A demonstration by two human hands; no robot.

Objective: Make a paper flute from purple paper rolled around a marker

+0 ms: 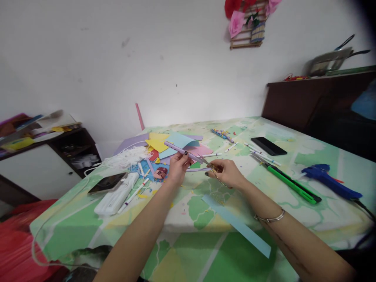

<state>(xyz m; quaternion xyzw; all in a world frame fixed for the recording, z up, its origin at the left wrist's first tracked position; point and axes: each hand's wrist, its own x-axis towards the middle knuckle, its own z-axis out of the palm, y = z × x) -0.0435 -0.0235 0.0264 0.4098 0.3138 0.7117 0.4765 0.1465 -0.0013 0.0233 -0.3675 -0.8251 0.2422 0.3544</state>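
My left hand (178, 167) pinches a narrow lilac paper strip (179, 149) that slants up to the left above the table. My right hand (226, 172) is closed round the gold handles of a pair of scissors (212, 168), whose blades meet the strip's right end. Both hands hover over the green map-print tablecloth (205, 203). A light blue paper strip (237, 225) lies flat just in front of my right forearm. Behind my left hand lies a pile of coloured paper sheets (173, 143) in yellow, blue, purple and pink.
A black phone (268, 145), several white markers (261, 154), a green utility knife (290, 183) and a blue glue gun (330, 181) lie on the right. A second phone (107, 183), a white case (116, 196) and white shredded thread (126, 158) lie on the left. A dark cabinet (317, 102) stands right.
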